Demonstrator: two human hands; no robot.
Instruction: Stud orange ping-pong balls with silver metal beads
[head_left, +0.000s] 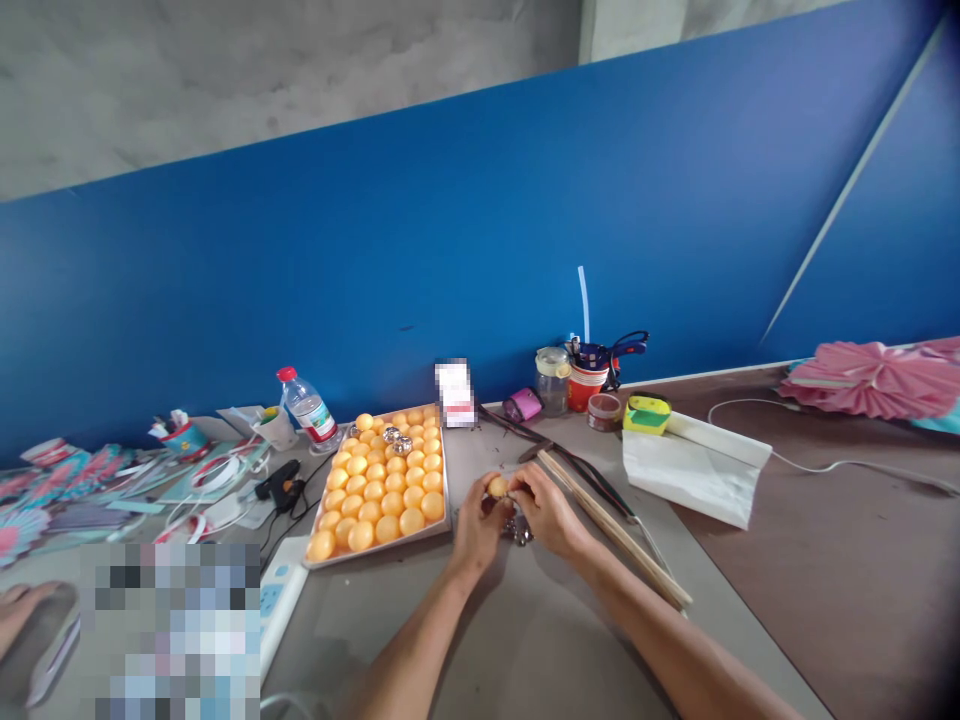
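Observation:
My left hand (480, 525) is closed around an orange ball (497, 487), which looks like a table tennis ball, between thumb and fingers. My right hand (549, 508) meets it from the right, its fingertips pinched together at the ball's side. Whatever lies between those fingertips is too small to make out. Just below both hands, shiny silver bells (520, 532) show on the grey table, partly covered by the fingers. To the left stands a shallow box (448, 500) filled with rows of orange balls (387, 529), with a few silver bells (402, 445) lying on top.
Thin wooden sticks (622, 540) lie right of my hands, beside a dark strap (592, 462). Jars, a red cup (587, 385) and a yellow-green box (646, 413) line the blue partition. A water bottle (309, 412), glue gun (282, 487) and power strip (279, 590) are left. Another person's hand (26, 610) shows lower left.

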